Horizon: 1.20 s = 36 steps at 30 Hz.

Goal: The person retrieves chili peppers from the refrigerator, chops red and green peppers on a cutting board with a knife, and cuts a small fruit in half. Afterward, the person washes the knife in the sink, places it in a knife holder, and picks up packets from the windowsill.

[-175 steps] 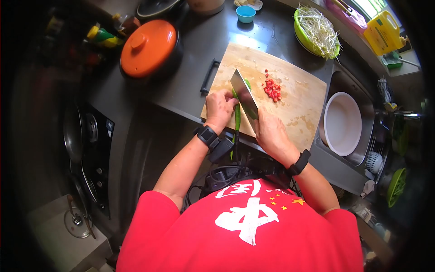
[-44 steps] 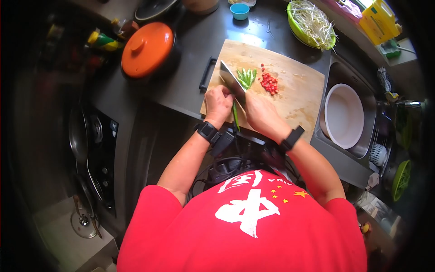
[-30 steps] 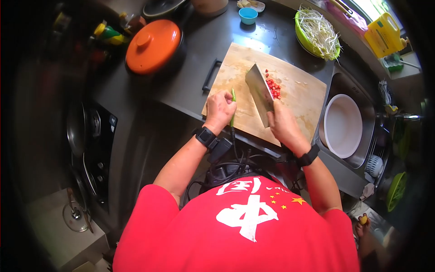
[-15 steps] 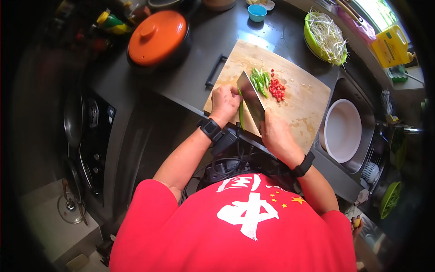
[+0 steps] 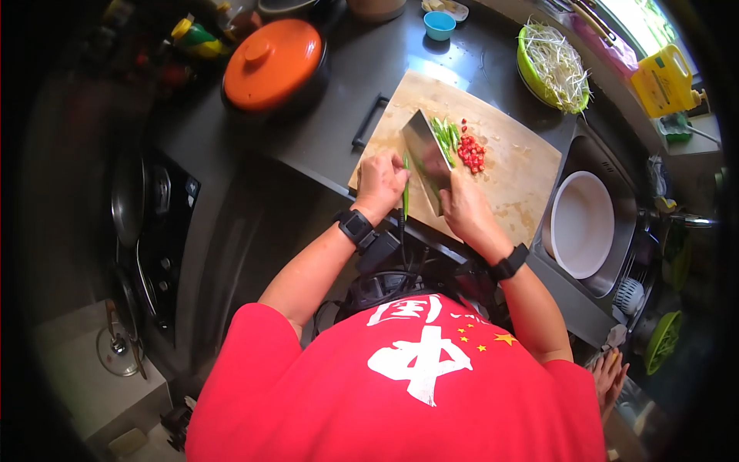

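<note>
A wooden cutting board point(image 5: 504, 185) lies at the counter's front edge. My left hand point(image 5: 380, 182) pinches a green chili point(image 5: 406, 199) over the board's left part. In my right hand point(image 5: 468, 206) is the cleaver point(image 5: 428, 150), its broad blade tilted and pointing away from me, just right of the chili and apart from it. Cut green chili pieces point(image 5: 444, 135) lie beyond the blade, partly hidden by it. Beside them on the right is a small heap of chopped red chili point(image 5: 472, 154).
An orange-lidded pot point(image 5: 273, 64) stands at the left, and a blue bowl point(image 5: 439, 26) at the back. Bean sprouts point(image 5: 556, 65) fill a green basket. The sink at the right holds a white basin point(image 5: 583, 224). Another person's hands point(image 5: 609, 380) show at the lower right.
The cleaver has turned to show more of its flat side and has moved slightly away from the chili. The other person's hands have come further into view at the lower right.
</note>
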Available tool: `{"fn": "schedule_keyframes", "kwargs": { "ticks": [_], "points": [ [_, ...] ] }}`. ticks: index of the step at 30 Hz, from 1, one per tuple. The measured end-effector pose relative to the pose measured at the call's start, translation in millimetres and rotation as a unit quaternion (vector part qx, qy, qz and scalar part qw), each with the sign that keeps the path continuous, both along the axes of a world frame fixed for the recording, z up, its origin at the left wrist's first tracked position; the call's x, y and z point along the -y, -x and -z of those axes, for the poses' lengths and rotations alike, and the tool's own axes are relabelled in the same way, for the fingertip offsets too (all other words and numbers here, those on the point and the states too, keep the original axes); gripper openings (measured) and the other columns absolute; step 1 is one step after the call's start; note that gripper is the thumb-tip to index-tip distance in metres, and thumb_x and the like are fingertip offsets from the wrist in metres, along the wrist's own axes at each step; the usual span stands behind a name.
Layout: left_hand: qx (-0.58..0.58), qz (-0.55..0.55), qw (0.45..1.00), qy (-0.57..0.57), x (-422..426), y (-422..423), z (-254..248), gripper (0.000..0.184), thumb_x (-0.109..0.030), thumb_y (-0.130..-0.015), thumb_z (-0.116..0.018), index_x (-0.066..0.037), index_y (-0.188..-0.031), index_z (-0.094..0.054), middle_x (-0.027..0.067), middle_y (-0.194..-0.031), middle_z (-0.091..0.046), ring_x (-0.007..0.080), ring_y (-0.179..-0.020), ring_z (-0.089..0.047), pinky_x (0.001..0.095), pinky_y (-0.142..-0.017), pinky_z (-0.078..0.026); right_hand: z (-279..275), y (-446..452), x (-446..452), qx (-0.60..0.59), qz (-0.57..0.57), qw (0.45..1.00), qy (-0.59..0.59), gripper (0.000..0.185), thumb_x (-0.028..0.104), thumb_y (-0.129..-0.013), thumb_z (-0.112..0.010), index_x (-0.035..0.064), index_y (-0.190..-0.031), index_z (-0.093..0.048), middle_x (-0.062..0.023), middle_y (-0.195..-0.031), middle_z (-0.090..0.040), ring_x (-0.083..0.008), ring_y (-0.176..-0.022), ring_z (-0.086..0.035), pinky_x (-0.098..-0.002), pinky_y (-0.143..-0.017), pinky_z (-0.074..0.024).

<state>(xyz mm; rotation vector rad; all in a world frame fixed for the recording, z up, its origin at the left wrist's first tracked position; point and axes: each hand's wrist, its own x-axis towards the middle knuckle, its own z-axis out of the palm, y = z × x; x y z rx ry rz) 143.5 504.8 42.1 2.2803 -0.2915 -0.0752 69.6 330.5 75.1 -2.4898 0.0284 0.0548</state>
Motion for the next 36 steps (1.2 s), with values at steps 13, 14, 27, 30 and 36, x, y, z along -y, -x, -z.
{"fn": "schedule_keyframes", "kwargs": {
  "ticks": [13, 14, 27, 30, 36],
  "points": [
    [-0.088, -0.026, 0.989, 0.113, 5, -8, 11, 0.007, -0.001, -0.08, -0.07, 0.005, -0.082, -0.066, 0.0093, -0.064, -0.068, 0.0117, -0.052, -0.063, 0.0252, -0.05, -0.051, -34, 22, -1, -0.056, -0.007, 0.998, -0.032, 0.015, 0.007, -0.086, -0.058, -0.0032, -0.092, -0.047, -0.0303, -0.073, -0.059, -0.0497, -0.073, -0.059, -0.0555, -0.066, -0.0457],
    [-0.105, -0.028, 0.987, 0.122, 6, -8, 9, 0.007, -0.001, -0.08, -0.07, 0.005, -0.082, -0.066, 0.0092, -0.065, -0.067, 0.0114, -0.052, -0.063, 0.0249, -0.049, -0.051, -34, 22, -1, -0.065, -0.007, 0.997, -0.032, 0.015, 0.007, -0.086, -0.058, -0.0028, -0.091, -0.047, -0.0301, -0.073, -0.059, -0.0497, -0.073, -0.059, -0.0556, -0.066, -0.0456],
    [-0.055, 0.013, 0.998, 0.037, 5, 0, 4, 0.033, -0.012, -0.067, -0.079, 0.002, -0.092, -0.063, 0.0117, -0.081, -0.069, 0.0206, -0.073, -0.068, 0.0328, -0.07, -0.055, -4, -22, -21, -0.026, 0.006, 1.0, -0.001, 0.013, 0.01, -0.088, -0.051, -0.0014, -0.095, -0.051, -0.0292, -0.086, -0.061, -0.0482, -0.083, -0.06, -0.0549, -0.072, -0.0467],
    [-0.031, 0.032, 0.999, -0.013, 4, 3, -2, 0.029, -0.011, -0.068, -0.078, 0.002, -0.091, -0.064, 0.012, -0.079, -0.069, 0.0213, -0.071, -0.068, 0.0325, -0.07, -0.056, 8, -16, -10, -0.013, -0.001, 0.999, -0.037, 0.016, 0.011, -0.087, -0.055, -0.0018, -0.096, -0.051, -0.0295, -0.087, -0.061, -0.048, -0.084, -0.06, -0.0547, -0.072, -0.047],
    [-0.012, -0.021, 0.997, 0.067, 7, -3, 9, 0.023, -0.01, -0.072, -0.074, 0.0, -0.091, -0.065, 0.0118, -0.076, -0.07, 0.0205, -0.069, -0.07, 0.0313, -0.069, -0.056, -3, 10, 11, -0.003, 0.027, 0.998, -0.062, 0.017, 0.007, -0.086, -0.059, -0.004, -0.094, -0.049, -0.0308, -0.081, -0.058, -0.0486, -0.078, -0.057, -0.0521, -0.066, -0.0442]
  ]
}}
